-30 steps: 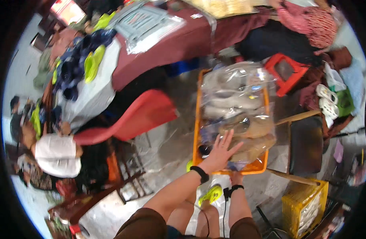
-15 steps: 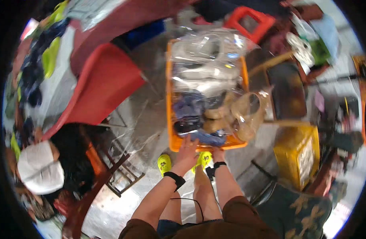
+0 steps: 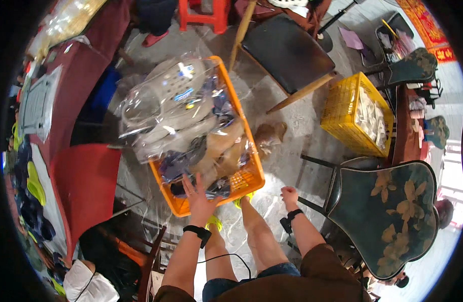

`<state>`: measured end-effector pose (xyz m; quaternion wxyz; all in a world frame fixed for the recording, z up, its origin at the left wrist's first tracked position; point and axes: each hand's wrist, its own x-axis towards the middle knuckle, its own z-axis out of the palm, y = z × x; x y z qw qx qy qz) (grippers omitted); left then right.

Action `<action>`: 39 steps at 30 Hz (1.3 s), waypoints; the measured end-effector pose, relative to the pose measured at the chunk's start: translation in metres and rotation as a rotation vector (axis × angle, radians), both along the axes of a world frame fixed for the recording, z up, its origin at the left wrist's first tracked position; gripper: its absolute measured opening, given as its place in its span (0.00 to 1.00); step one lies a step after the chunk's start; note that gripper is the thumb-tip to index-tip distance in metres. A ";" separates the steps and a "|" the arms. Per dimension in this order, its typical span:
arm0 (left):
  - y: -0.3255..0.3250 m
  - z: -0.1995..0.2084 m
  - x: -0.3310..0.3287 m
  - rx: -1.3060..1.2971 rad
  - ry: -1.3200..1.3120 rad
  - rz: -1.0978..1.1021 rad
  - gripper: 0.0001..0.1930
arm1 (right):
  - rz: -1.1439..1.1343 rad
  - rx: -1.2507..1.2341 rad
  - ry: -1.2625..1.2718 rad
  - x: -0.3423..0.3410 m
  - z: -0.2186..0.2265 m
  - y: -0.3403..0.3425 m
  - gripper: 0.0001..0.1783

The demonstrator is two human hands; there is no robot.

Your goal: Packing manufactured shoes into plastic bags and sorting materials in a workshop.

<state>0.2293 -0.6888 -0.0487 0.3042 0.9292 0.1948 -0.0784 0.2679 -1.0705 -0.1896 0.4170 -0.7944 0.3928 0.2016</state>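
Observation:
An orange plastic basket (image 3: pixel 241 108) on the floor holds several clogs in clear plastic bags. Large beige clogs (image 3: pixel 183 83) pile up at its far end and overhang the left side; tan clogs (image 3: pixel 224 143) and dark navy ones (image 3: pixel 173 163) lie nearer me. My left hand (image 3: pixel 197 196) reaches over the near edge with fingers spread against the bagged dark clogs. Its hold on the rim, if any, cannot be made out. Off to the right, above the floor, my right hand (image 3: pixel 289 195) is curled and appears to hold nothing. Brown bagged clogs (image 3: pixel 270 137) lie outside the basket's right side.
A red chair (image 3: pixel 85 186) stands left, a black-seated chair (image 3: pixel 287 53) beyond the basket at right. At right are a yellow crate (image 3: pixel 355 116) with pale contents and a flowered chair (image 3: pixel 387 216). A red stool (image 3: pixel 204 17) and another person's foot (image 3: pixel 155 39) show at the far side.
My view has turned, and the basket appears tilted. My right hand has left the near rim and moved right. The brown bagged clogs at the right rim are now on the floor.

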 end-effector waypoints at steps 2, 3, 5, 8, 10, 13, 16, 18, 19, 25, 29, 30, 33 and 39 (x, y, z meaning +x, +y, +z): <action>-0.014 -0.009 0.026 -0.013 -0.005 -0.011 0.64 | -0.110 0.018 0.091 0.030 -0.022 -0.042 0.13; -0.027 -0.014 0.042 -0.014 0.040 0.007 0.65 | -0.033 -0.107 0.099 0.043 -0.035 -0.066 0.15; -0.039 -0.027 0.061 0.114 0.128 0.013 0.69 | 0.034 -0.215 0.120 0.073 -0.055 -0.077 0.18; -0.036 -0.017 0.072 0.111 0.433 0.217 0.70 | 0.248 -0.227 -0.008 0.111 -0.059 -0.029 0.22; -0.042 -0.033 0.072 0.221 0.348 0.163 0.71 | 0.203 -0.154 -0.034 0.128 -0.077 -0.031 0.27; -0.051 -0.040 0.084 0.104 0.311 0.177 0.70 | 0.172 -0.428 0.050 0.135 -0.139 -0.062 0.41; -0.045 -0.054 0.069 0.226 0.268 0.159 0.70 | -0.049 -0.362 0.260 0.140 -0.182 -0.042 0.65; -0.048 -0.064 0.068 0.218 0.229 0.190 0.71 | -0.156 -0.305 0.335 0.132 -0.231 -0.062 0.75; -0.047 -0.068 0.065 0.225 0.228 0.187 0.71 | -0.255 -0.241 0.404 0.130 -0.253 -0.066 0.86; -0.050 -0.075 0.063 0.170 0.320 0.195 0.74 | -0.201 -0.226 0.166 0.132 -0.337 -0.039 0.87; -0.043 -0.080 0.055 0.145 0.263 0.189 0.74 | -0.223 -0.348 0.128 0.141 -0.335 -0.024 0.78; -0.041 -0.080 0.052 0.242 0.267 0.142 0.74 | -0.206 -0.372 0.072 0.141 -0.332 -0.016 0.74; -0.045 -0.074 0.056 0.339 0.275 0.092 0.74 | -0.238 -0.341 0.002 0.132 -0.314 -0.039 0.54; -0.040 -0.068 0.059 0.220 0.295 0.148 0.71 | -0.186 0.045 -0.264 0.110 -0.226 -0.077 0.26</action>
